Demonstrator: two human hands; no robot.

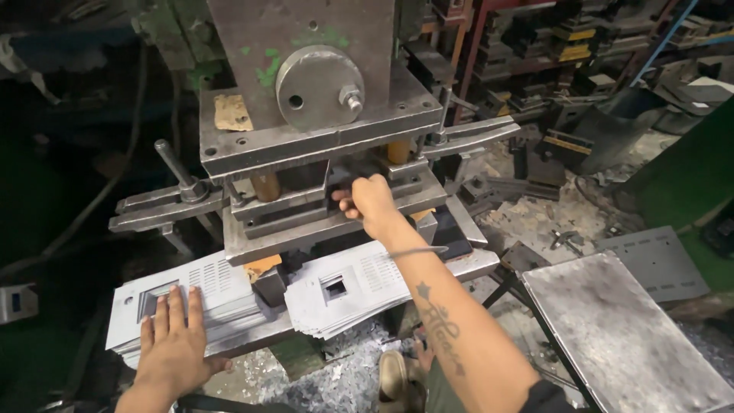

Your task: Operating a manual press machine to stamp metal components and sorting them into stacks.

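At a metal stamping press (306, 130), the right hand (372, 200) is seen reaching into the gap between the upper and lower die blocks, fingers curled inward as if gripping or seating something; what is held, if anything, is hidden by the tooling and cannot be told. A thin metal rod or wire (417, 250) is seen crossing the right forearm. The left hand (176, 344) is laid flat, fingers spread, on top of the left stack of sheets (202, 294), pressed grey panels with a rectangular window and rows of slots, piled on the press worktop (482, 264). A second, fanned stack of like sheets (348, 291) is set just beside it to the right, below the die. The step in hand is judged to be the loading or clearing of a piece at the die, with the left stack steadied meanwhile. The next move is judged to call for the right hand to be drawn fully clear of the die blocks. Metal offcuts (344, 378) are scattered on the floor beneath, a bare steel plate on a stand (627, 336) is set to the right, and shelves of dies (566, 46) are ranged behind.
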